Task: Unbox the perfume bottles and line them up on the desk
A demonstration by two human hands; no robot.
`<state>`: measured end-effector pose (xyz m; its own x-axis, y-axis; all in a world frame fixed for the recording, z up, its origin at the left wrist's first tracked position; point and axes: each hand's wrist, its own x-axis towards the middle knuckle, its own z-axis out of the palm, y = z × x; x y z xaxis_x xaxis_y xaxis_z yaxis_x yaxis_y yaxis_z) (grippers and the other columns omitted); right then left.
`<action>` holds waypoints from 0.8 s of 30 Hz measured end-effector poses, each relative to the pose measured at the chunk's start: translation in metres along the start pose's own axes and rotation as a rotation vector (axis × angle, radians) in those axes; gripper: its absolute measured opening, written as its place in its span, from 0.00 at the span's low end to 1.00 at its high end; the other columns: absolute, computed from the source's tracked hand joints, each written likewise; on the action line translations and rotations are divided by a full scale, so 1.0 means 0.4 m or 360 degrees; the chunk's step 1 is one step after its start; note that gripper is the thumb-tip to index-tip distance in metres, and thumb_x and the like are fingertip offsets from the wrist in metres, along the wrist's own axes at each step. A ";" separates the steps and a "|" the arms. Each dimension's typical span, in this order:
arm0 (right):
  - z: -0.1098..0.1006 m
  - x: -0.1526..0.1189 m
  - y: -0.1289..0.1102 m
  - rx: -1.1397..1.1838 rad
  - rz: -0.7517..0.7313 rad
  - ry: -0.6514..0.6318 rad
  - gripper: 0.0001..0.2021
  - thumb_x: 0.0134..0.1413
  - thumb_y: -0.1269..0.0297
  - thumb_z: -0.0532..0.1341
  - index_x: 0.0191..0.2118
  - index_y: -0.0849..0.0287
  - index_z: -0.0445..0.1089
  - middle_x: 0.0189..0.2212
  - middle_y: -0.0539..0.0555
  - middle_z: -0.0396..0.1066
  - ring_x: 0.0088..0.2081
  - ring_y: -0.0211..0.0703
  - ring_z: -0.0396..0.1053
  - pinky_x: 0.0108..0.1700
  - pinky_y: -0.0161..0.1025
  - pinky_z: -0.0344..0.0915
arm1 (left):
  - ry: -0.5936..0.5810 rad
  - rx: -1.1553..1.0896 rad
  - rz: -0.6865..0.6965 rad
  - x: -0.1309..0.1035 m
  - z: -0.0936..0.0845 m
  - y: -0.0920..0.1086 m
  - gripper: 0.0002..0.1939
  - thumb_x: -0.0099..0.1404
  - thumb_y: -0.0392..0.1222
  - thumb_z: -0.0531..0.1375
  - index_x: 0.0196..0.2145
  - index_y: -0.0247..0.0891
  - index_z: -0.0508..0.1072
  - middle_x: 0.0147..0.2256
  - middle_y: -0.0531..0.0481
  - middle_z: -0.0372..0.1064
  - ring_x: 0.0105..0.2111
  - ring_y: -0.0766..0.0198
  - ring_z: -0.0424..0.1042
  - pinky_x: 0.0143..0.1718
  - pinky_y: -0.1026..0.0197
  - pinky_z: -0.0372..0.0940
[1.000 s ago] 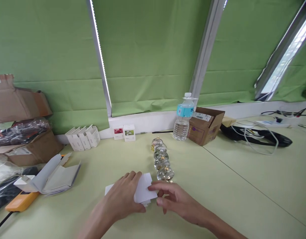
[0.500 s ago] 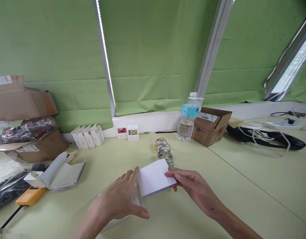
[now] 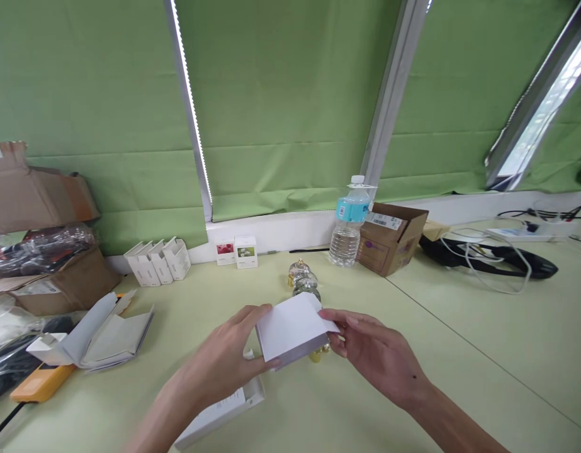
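A small white box is held above the table between both hands. My left hand grips its left side, with fingers at the upper left corner and the thumb at the lower edge. At the right end, my right hand pinches a flap of the box between thumb and fingers. Behind and partly under the box stand shiny glass and gold ornaments, partly hidden. Beneath my left hand lies an open white tray-like box, partly covered by that hand and forearm.
Several narrow white boxes and two small picture boxes stand along the wall. A water bottle stands beside a cardboard box. Left are folded white packaging, an orange device and cartons; right, a black object with cables.
My left hand has closed onto the white box, which is tilted so its front side shows. More of the open box below is visible. The view has shifted slightly right.
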<state>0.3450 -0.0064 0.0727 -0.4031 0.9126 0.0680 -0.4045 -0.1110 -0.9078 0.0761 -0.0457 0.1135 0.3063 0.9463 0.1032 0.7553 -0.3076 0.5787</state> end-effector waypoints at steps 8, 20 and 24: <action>0.028 -0.008 -0.002 -0.0050 -0.0015 -0.0097 0.18 0.58 0.60 0.57 0.54 0.52 0.69 0.47 0.60 0.71 0.36 0.47 0.65 0.33 0.42 0.60 | 0.0508 -0.0287 -0.0108 0.024 0.001 -0.016 0.15 0.68 0.49 0.50 0.34 0.41 0.73 0.30 0.52 0.72 0.29 0.65 0.68 0.28 0.65 0.60; 0.052 -0.014 0.055 -0.0535 0.0242 -0.0103 0.16 0.60 0.53 0.59 0.45 0.58 0.75 0.41 0.59 0.73 0.44 0.52 0.69 0.46 0.50 0.68 | 0.0803 -0.0646 -0.0159 0.039 0.039 -0.031 0.04 0.66 0.40 0.50 0.32 0.42 0.60 0.28 0.57 0.62 0.18 0.74 0.53 0.20 0.69 0.48; 0.032 -0.010 0.061 -0.0514 0.0213 0.0003 0.17 0.59 0.54 0.60 0.46 0.59 0.75 0.41 0.59 0.74 0.39 0.49 0.71 0.49 0.50 0.65 | 0.0632 -0.0652 -0.0159 0.037 0.029 -0.028 0.08 0.65 0.40 0.51 0.35 0.40 0.70 0.25 0.56 0.60 0.19 0.72 0.50 0.20 0.69 0.46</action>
<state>0.3261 -0.0177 0.0556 -0.4335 0.8991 -0.0608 -0.0675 -0.0997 -0.9927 0.0789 -0.0295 0.0992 -0.0556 0.9579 0.2816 0.4595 -0.2259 0.8590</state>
